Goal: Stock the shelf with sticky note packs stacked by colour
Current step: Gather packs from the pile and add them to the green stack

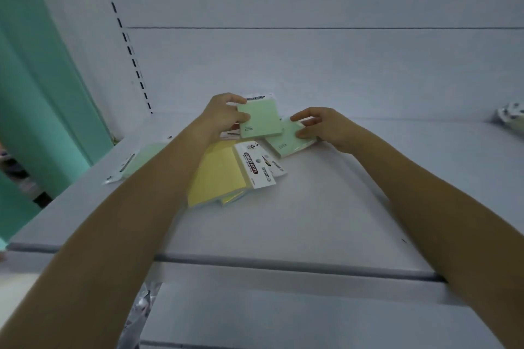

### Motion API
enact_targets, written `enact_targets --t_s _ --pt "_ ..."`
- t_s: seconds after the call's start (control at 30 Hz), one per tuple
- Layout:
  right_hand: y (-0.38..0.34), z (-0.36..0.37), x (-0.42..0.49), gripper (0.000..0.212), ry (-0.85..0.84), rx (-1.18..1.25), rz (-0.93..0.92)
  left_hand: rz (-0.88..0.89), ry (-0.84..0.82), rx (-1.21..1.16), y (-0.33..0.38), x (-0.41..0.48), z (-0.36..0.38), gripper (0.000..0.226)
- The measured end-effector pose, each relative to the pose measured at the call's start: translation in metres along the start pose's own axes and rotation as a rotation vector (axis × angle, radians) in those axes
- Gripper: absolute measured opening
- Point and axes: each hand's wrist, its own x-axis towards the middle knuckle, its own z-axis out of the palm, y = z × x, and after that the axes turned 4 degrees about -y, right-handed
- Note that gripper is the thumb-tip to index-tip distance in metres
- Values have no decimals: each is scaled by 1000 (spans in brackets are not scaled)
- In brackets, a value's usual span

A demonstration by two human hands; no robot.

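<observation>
Left green pack (259,119), right green pack (287,142): square, pinched.

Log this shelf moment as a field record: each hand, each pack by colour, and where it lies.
left hand: grips a green pack, held tilted above the pile
right hand: pinches a second green pack, low at the shelf; contact unclear
yellow pack: flat, atop other packs; header card reads STICKY NOTE
third green pack: lying further left, blurred, partly covered
sorting: colours not yet in separate stacks
</observation>
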Motion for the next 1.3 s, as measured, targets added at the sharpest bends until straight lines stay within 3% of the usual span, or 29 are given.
enact_targets --t_s 0.17,0.4,0.57,0.73,0.93,1.3 --pt "9 -3 2 27 153 -77 -31 67 48 46 2 5 5 39" --pt "-4 -21 -2 31 5 -14 129 198 149 7 7 8 10 33" --pt "-11 -29 -9 43 141 25 105 276 239 -40 19 9 18 26" --pt "-4 -48 -30 48 358 130 4 327 163 -76 31 11 30 29" --pt "11 -94 -86 50 478 134 -6 221 -71 -72 50 2 81 44" --pt "80 -238 -259 50 677 134 56 241 -210 -128 108 -54 295 39"
